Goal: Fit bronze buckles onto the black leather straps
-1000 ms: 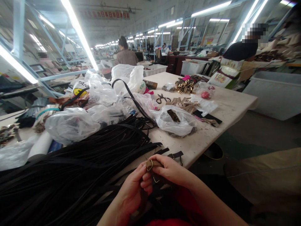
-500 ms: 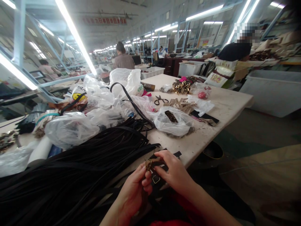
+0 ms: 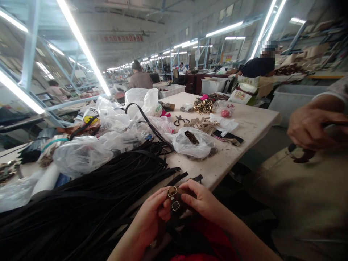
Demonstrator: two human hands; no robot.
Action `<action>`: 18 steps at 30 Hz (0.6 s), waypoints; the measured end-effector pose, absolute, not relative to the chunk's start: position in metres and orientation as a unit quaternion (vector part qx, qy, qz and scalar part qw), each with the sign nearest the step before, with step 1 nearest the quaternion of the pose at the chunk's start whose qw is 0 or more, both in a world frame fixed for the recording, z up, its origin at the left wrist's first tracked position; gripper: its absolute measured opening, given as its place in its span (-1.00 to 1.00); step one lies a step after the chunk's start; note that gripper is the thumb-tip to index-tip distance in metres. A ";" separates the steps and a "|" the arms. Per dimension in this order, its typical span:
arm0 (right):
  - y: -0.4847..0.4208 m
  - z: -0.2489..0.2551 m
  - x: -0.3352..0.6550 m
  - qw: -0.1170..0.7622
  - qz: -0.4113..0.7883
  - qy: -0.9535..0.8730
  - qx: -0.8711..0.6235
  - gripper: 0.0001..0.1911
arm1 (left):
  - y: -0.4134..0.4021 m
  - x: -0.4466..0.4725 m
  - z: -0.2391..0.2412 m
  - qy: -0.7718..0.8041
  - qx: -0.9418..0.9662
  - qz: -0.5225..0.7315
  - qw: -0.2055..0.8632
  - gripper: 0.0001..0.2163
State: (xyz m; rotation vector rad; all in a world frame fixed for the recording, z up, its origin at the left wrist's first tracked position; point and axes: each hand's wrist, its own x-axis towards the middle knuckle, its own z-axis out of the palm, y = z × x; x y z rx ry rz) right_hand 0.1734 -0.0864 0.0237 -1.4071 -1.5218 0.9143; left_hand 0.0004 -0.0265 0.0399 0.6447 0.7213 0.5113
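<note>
Pinched between the thumb and fingers of my left hand [image 3: 154, 207] is a small gold-coloured rectangular buckle [image 3: 172, 196]. Brown strap material shows inside its frame. My right hand [image 3: 199, 197] is closed on the brown strap just right of the buckle; the fingertips partly hide it. Just below sits a second gold-rimmed buckle [image 3: 175, 206], with black material behind it. A thick spread of long black straps [image 3: 89, 203] covers the table's near left, beside my left forearm.
A plastic bag of small metal parts [image 3: 193, 143], scissors [image 3: 181, 120] and a heap of gold buckles [image 3: 203, 105] lie on the table [image 3: 231, 152]. More plastic bags [image 3: 83, 154] are at left. At right, a co-worker's hand [image 3: 310, 125] holds a dark curved object, perhaps a strap.
The buckle has turned to face me, showing its rectangular frame. My hands have shifted slightly left and down in view. A co-worker's hand has come in at the right.
</note>
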 end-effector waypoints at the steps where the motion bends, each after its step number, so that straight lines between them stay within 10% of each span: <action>1: -0.088 0.024 0.175 0.430 0.385 -0.598 -0.556 -0.71 | -0.025 0.000 0.044 0.354 0.337 0.244 0.838 -0.74; 18: -0.121 0.048 0.220 0.495 0.572 -0.469 -0.456 -0.38 | 0.009 0.055 0.148 0.263 0.740 0.102 0.610 -0.65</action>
